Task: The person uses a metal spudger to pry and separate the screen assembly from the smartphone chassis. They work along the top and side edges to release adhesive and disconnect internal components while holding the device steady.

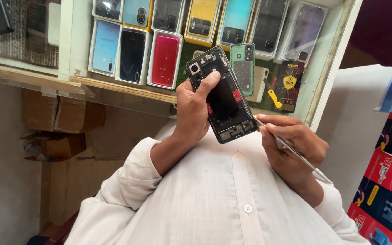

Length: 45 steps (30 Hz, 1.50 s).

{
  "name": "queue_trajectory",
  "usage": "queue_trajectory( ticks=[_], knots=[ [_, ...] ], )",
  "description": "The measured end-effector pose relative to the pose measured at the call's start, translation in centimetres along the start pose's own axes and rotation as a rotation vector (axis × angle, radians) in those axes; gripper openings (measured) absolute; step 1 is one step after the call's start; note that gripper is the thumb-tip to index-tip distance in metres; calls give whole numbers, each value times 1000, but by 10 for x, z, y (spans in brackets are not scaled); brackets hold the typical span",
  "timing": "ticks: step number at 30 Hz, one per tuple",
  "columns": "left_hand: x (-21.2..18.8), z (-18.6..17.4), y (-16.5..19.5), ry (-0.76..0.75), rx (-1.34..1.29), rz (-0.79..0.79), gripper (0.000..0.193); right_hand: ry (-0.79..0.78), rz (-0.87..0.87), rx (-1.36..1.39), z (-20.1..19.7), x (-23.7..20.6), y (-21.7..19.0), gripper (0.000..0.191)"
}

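Left hand [191, 111] grips an opened black backless smartphone [221, 95]; right hand [291, 143] pinches thin metal tweezers [286, 146] touching its lower edge.

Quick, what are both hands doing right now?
Left hand: closed, holding the opened phone.
Right hand: closed, holding thin metal tweezers at the phone's bottom corner.

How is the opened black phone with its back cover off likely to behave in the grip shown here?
The opened black phone probably stays stiff: it holds flat in the left hand. It seems light, since one hand carries it. Its bare boards and battery look fragile where the thin metal tool in the right hand meets its lower corner.
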<state>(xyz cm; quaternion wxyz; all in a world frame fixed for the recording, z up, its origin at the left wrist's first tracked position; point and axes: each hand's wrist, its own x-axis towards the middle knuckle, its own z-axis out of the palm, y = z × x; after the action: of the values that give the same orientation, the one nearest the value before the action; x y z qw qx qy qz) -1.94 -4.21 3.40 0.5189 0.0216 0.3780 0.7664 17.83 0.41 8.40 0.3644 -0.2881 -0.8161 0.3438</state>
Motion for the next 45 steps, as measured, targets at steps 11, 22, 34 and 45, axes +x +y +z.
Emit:
queue_trajectory(
  ticks=[11, 22, 34, 45],
  knots=[
    [-17, 6, -6, -41, 206, 86, 19, -17, -58, -191, 5, 7, -9, 14],
    [-24, 5, -10, -84, 287, 131, 18, -27, -70, -178, 9, 17, -16, 13],
    [-24, 11, -2, -124, 238, 105, 18, 41, -107, -77, 16, 20, -5, 16],
    [-22, 9, -5, -40, 333, 102, 19, 58, -60, -52, 20, 19, 1, 15]
  ],
)
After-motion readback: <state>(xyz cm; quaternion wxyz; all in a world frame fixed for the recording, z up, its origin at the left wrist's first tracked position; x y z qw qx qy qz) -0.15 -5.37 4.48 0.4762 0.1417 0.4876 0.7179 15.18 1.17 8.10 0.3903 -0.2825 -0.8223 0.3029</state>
